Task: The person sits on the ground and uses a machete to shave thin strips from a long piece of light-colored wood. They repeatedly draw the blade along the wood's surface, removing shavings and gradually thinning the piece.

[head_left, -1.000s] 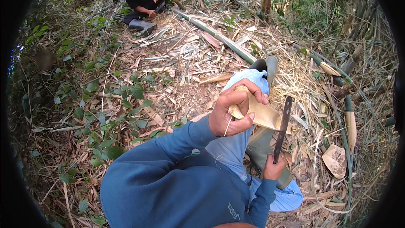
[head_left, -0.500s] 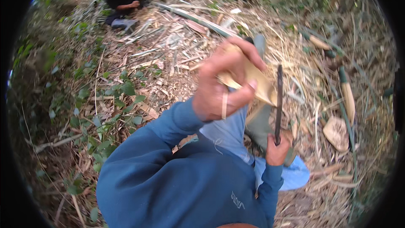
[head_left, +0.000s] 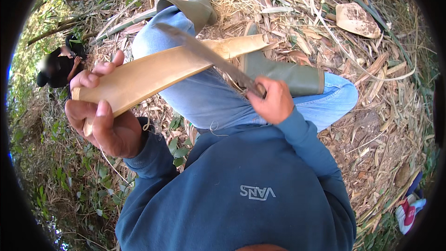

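My left hand (head_left: pixel 114 130) is closed round the near end of a long, pale split bamboo piece (head_left: pixel 148 76), with the thumb on its near edge and fingertips over the far side. The piece is slightly curved across its width and slants up to the right over my jeans, narrowing to a rough, splintered end. In my right hand (head_left: pixel 275 104) is the handle of a knife (head_left: pixel 211 58). Its dark, straight blade is a little blurred and points up and left, crossing in front of the bamboo; whether it touches is unclear. Fingers hide most of the handle.
My legs are bent, in green rubber boots (head_left: pixel 288 72). Shavings and dry strips cover the ground. At the upper right lies a cut wooden block (head_left: pixel 357 20). Another person (head_left: pixel 58 69) in dark clothes sits at far left. A red, white and blue item (head_left: pixel 409 216) lies lower right.
My view has turned. My left hand has moved left and lower with the bamboo, which now shows lengthwise. The knife has gone from nearly upright to slanting left across it.
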Available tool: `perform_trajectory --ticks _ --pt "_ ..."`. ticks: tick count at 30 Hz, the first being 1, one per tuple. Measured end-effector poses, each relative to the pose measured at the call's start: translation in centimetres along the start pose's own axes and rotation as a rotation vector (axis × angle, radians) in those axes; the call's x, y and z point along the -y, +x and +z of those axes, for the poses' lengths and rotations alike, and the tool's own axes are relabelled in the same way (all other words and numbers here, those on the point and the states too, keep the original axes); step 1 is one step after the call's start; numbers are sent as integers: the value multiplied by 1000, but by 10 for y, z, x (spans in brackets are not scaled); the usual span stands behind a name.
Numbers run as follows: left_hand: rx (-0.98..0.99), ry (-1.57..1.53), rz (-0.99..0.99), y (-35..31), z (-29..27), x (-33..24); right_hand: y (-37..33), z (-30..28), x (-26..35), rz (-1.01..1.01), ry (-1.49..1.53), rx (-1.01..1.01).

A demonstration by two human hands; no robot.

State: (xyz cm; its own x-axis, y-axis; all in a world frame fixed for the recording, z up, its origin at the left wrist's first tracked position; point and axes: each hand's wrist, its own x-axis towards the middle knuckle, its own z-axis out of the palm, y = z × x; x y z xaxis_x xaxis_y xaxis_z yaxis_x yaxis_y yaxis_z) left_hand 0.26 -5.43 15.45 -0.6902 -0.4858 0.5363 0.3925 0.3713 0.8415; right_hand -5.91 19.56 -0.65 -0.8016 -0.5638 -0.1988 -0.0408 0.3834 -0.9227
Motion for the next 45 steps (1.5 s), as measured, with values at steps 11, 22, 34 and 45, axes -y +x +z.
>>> perform_trajectory --ticks 11,22,34,45 --pt "3 -12 -47 5 -9 -4 8 5 -13 32 38 -13" --pt "69 -27 -69 9 -17 4 11 4 -8 120 72 56" --pt "52 -3 -61 4 -22 4 9 2 -4 68 61 43" --pt "9 -12 -70 5 -21 4 8 3 -17 61 42 20"
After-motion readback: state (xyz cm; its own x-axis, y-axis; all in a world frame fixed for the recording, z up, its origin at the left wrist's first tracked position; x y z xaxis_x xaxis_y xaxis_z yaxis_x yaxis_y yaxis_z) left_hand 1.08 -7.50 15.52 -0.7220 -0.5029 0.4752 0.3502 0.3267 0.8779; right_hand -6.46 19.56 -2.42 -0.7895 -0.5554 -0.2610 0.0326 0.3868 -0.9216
